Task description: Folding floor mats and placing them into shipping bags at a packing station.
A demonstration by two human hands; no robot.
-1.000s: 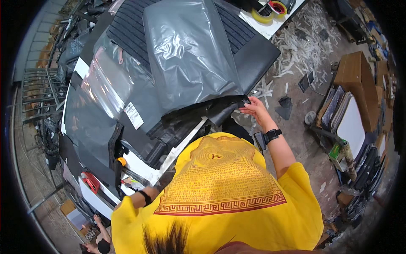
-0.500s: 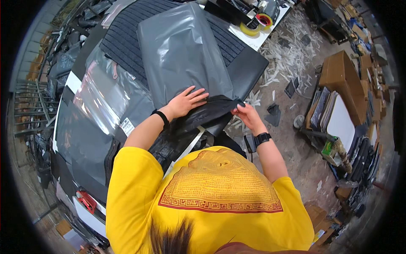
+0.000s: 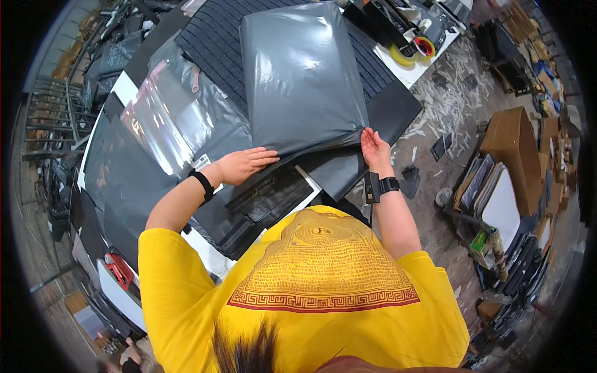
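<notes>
A large grey plastic mailing bag [image 3: 301, 74] lies flat on a black ribbed mat [image 3: 211, 50] on the table. My left hand [image 3: 244, 165] rests palm down on the bag's near edge, fingers spread. At the bag's near right corner, my right hand [image 3: 375, 149] presses flat with its fingers together. Both wrists carry black bands. Under the near edge a black flap [image 3: 339, 174] sticks out toward me.
Clear plastic bags [image 3: 168, 118] and dark bags are stacked to the left. Yellow tape rolls [image 3: 404, 56] sit at the table's far right end. Paper scraps litter the floor [image 3: 448, 105]; a brown cardboard box [image 3: 513, 155] and stacked flat items stand to the right.
My left hand came up from low on the left onto the bag's near edge. My right hand shifted onto the bag's near right corner. The bag now lies flatter and closer.
</notes>
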